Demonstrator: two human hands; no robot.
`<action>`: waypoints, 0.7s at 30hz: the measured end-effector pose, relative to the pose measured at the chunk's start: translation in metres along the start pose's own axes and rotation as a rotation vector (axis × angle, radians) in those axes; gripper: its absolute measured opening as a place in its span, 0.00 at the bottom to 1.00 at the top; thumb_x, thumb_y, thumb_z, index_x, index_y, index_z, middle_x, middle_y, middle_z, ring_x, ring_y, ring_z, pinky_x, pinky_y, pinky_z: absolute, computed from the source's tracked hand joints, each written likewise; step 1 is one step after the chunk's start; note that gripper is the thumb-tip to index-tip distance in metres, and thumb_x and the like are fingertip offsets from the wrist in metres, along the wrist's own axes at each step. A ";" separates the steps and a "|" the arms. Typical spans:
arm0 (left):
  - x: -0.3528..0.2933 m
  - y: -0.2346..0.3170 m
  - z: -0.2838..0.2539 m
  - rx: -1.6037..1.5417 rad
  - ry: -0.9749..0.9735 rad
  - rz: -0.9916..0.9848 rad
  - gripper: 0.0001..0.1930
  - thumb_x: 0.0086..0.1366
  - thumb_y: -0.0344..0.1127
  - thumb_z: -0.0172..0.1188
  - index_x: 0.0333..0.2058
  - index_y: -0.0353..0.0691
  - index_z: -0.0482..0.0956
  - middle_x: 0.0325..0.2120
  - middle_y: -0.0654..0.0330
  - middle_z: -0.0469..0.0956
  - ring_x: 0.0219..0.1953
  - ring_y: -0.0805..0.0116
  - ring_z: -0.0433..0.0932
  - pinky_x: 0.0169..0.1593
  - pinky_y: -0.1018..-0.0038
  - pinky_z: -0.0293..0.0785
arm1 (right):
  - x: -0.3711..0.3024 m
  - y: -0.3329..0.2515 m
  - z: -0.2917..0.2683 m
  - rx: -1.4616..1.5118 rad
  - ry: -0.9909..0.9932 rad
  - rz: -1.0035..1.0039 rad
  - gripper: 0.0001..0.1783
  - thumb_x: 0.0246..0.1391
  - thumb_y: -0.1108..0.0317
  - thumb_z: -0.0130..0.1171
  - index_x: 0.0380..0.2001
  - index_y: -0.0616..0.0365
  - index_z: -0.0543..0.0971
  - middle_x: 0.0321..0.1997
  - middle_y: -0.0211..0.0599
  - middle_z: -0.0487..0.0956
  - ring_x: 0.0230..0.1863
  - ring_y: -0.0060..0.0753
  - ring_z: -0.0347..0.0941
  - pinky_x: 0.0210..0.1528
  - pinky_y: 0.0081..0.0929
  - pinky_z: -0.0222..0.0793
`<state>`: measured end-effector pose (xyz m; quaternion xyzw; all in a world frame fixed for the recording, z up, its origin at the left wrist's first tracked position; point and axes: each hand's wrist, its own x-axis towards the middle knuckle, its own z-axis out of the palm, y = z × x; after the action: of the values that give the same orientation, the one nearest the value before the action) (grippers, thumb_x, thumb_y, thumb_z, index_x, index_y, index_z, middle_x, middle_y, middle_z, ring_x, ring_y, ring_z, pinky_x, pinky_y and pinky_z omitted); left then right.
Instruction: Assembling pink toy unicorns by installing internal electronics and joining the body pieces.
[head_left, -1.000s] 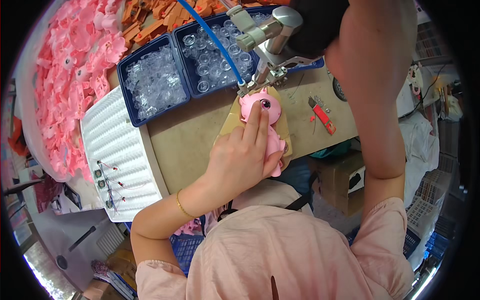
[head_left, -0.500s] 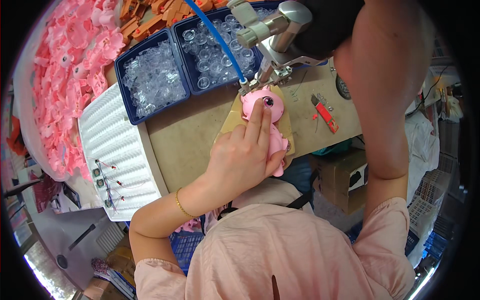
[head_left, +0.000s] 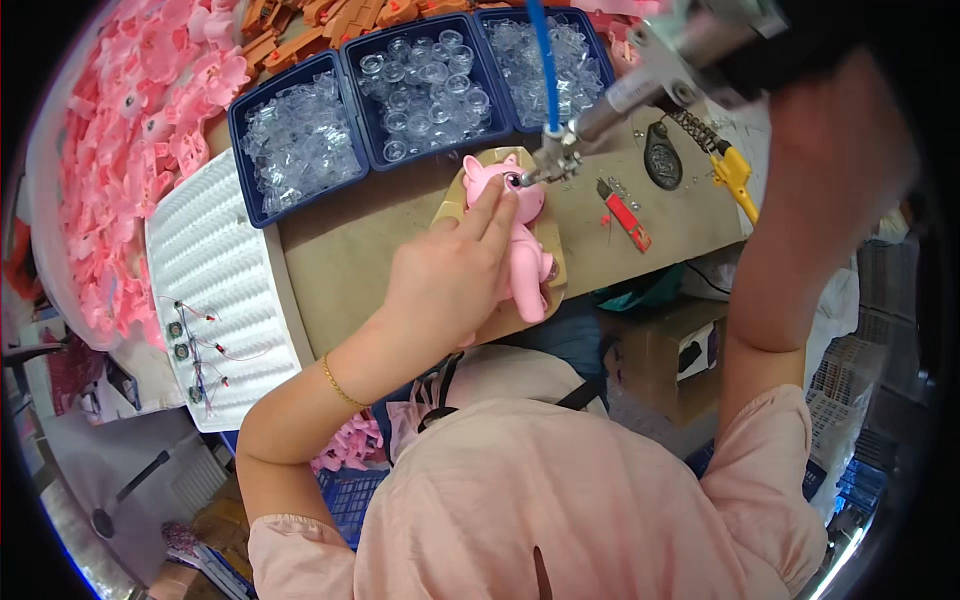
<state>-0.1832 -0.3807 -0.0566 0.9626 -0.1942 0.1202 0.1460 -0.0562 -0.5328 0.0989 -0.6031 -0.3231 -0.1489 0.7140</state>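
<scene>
A pink toy animal [head_left: 530, 265] with ears and a painted eye lies on a yellow fixture [head_left: 553, 230] on the bench. My left hand [head_left: 450, 265] holds it down, index and middle fingers stretched across its head beside the eye; the thumb is hidden. From the upper right comes a metal tool [head_left: 625, 102] with a blue hose [head_left: 548, 75], its thin tip at or just over the toy's eye; touching or apart, I cannot tell. My right hand [head_left: 812, 95], blurred and dark at the tool's rear, grips it, with its fingers mostly hidden.
Dark blue bins [head_left: 350, 165] of clear plastic parts stand behind the toy. Pink toy pieces [head_left: 150, 130] heap at far left, near a white ribbed tray [head_left: 225, 290] with small wired parts. A red cutter knife [head_left: 627, 220] and a yellow-handled tool [head_left: 735, 180] lie right.
My right arm and the tool have swung right, and the tip now lies beside the toy's eye instead of behind its head. The view has shifted slightly, and the left hand keeps its fingers on the head.
</scene>
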 end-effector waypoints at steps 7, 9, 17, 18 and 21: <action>-0.007 -0.001 0.001 0.120 -0.012 -0.044 0.27 0.48 0.40 0.59 0.48 0.38 0.74 0.52 0.61 0.71 0.25 0.72 0.74 0.23 0.77 0.73 | -0.031 -0.013 0.030 -0.004 0.016 0.006 0.20 0.49 0.64 0.62 0.42 0.65 0.71 0.27 0.34 0.75 0.25 0.18 0.70 0.28 0.18 0.65; -0.005 -0.002 0.004 0.076 0.016 -0.040 0.26 0.48 0.40 0.59 0.48 0.38 0.74 0.52 0.62 0.72 0.25 0.72 0.74 0.23 0.77 0.73 | -0.032 -0.011 0.031 -0.005 0.032 0.010 0.20 0.49 0.64 0.62 0.42 0.65 0.71 0.26 0.34 0.75 0.24 0.18 0.70 0.28 0.18 0.65; -0.002 0.003 0.001 -0.008 0.055 -0.100 0.21 0.51 0.41 0.59 0.45 0.44 0.77 0.51 0.64 0.73 0.25 0.71 0.75 0.25 0.75 0.74 | -0.041 -0.003 0.029 0.006 0.063 0.042 0.19 0.49 0.65 0.62 0.41 0.65 0.71 0.25 0.34 0.75 0.24 0.18 0.70 0.27 0.17 0.65; -0.003 0.004 0.001 0.016 0.010 -0.108 0.21 0.51 0.41 0.58 0.46 0.46 0.77 0.51 0.64 0.73 0.26 0.71 0.75 0.26 0.75 0.74 | -0.039 -0.001 0.028 0.011 0.057 0.042 0.19 0.49 0.65 0.62 0.41 0.65 0.71 0.25 0.34 0.75 0.24 0.18 0.70 0.27 0.17 0.65; -0.006 0.002 0.002 0.055 -0.012 -0.119 0.20 0.52 0.40 0.57 0.46 0.46 0.76 0.50 0.64 0.73 0.27 0.69 0.76 0.27 0.75 0.75 | -0.028 0.000 0.036 -0.022 0.070 0.102 0.12 0.50 0.68 0.58 0.36 0.65 0.74 0.24 0.33 0.74 0.21 0.18 0.68 0.21 0.17 0.61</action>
<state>-0.1887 -0.3811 -0.0595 0.9767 -0.1343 0.1109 0.1250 -0.0869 -0.5034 0.0829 -0.6209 -0.2654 -0.1369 0.7248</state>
